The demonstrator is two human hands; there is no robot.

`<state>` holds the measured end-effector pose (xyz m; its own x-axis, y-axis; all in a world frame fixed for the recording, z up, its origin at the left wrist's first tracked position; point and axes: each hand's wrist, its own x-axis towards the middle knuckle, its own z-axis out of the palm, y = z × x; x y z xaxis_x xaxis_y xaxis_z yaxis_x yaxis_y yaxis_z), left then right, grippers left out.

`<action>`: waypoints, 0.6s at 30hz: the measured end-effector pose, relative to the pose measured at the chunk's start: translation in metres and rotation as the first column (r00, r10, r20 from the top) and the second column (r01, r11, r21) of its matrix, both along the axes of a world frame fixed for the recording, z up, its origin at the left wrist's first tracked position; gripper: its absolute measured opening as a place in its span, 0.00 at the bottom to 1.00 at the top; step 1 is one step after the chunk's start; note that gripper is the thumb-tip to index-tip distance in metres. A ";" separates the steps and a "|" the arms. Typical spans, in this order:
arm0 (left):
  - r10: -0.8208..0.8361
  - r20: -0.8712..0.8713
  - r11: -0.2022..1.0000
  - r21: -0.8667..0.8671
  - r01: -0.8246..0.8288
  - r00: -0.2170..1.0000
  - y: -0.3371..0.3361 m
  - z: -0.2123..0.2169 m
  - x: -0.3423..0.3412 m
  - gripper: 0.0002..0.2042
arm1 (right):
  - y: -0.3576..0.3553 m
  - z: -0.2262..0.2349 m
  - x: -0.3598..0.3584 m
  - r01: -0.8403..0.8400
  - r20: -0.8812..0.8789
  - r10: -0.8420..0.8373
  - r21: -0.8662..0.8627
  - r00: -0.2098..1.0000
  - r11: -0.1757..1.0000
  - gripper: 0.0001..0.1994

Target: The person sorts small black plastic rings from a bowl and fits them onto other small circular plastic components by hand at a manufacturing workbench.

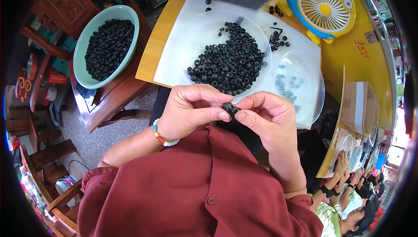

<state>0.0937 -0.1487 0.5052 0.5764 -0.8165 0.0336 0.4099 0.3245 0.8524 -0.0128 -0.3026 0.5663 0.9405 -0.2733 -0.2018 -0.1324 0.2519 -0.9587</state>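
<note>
Well, I pinch one small black rubber ring (228, 107) between the closed fingertips of my left hand (191, 110) and right hand (265, 117), just above my lap. It looks dull and stubby. The heap of black rings (228, 65) on the clear tray (196, 32) remains large, so most work seems left; the green bowl (85, 50) beside holds many.

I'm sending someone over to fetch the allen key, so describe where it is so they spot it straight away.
Start at the yellow and blue fan at the far right of the yellow table. Just left of it, on the white sheet, lies the small black allen key, above a loose cluster of black rings. It is the only bent, L-shaped piece among round parts.
</note>
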 end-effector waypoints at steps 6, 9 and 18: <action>0.023 0.140 0.999 0.032 -0.027 0.990 0.003 0.003 0.004 0.13 | 0.000 0.008 0.004 -0.025 -0.076 0.022 -0.050 0.997 0.998 0.05; 0.024 0.265 0.998 0.047 -0.038 0.964 0.004 0.004 0.006 0.12 | -0.002 0.011 0.004 -0.072 -0.122 0.055 -0.144 0.991 0.987 0.04; -0.004 0.216 1.000 0.031 -0.003 0.976 0.005 0.006 0.005 0.10 | -0.005 0.020 0.006 -0.125 -0.182 0.093 -0.171 0.979 0.977 0.04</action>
<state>0.0982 -0.1436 0.5117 0.5581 -0.8192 0.1319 0.2150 0.2963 0.9306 -0.0071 -0.3072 0.5867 0.9220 -0.2177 -0.3202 -0.3167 0.0519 -0.9471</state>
